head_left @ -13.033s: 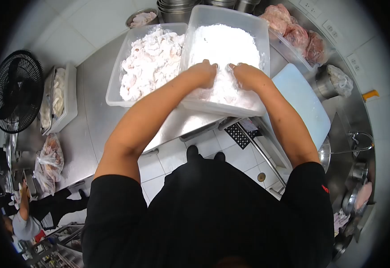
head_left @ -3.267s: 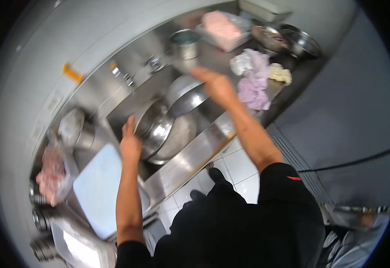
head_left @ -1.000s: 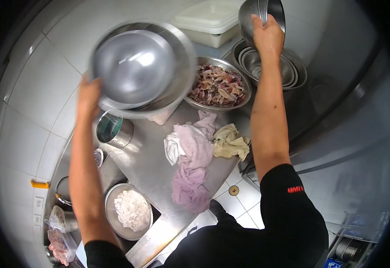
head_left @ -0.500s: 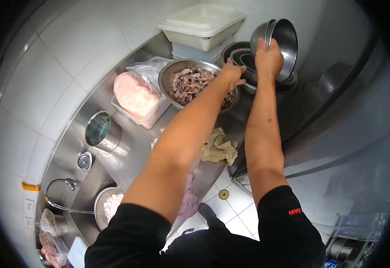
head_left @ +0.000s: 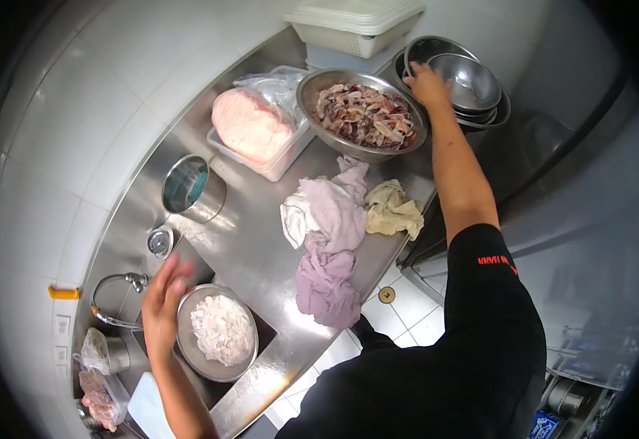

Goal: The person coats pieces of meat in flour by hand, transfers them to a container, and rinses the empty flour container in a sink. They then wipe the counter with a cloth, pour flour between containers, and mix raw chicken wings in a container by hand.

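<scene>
The steel bowl (head_left: 469, 77), held tilted a moment ago, is now nested in the stack of steel bowls (head_left: 489, 117), where the right hand (head_left: 428, 82) is laid loosely on the rim, nothing gripped. The left hand (head_left: 162, 304), spread and empty, has been drawn back beside the bowl of white pieces (head_left: 217, 333).

Bare counter (head_left: 250, 241) lay open between the steel cup (head_left: 191, 189) and the cloths (head_left: 330, 241). Farther off, the meat bowl (head_left: 363, 113), tray (head_left: 257, 135) and stacked bowls (head_left: 473, 80) crowded it; near left, a filled bowl (head_left: 217, 342) occupied the sink (head_left: 264, 335).
</scene>
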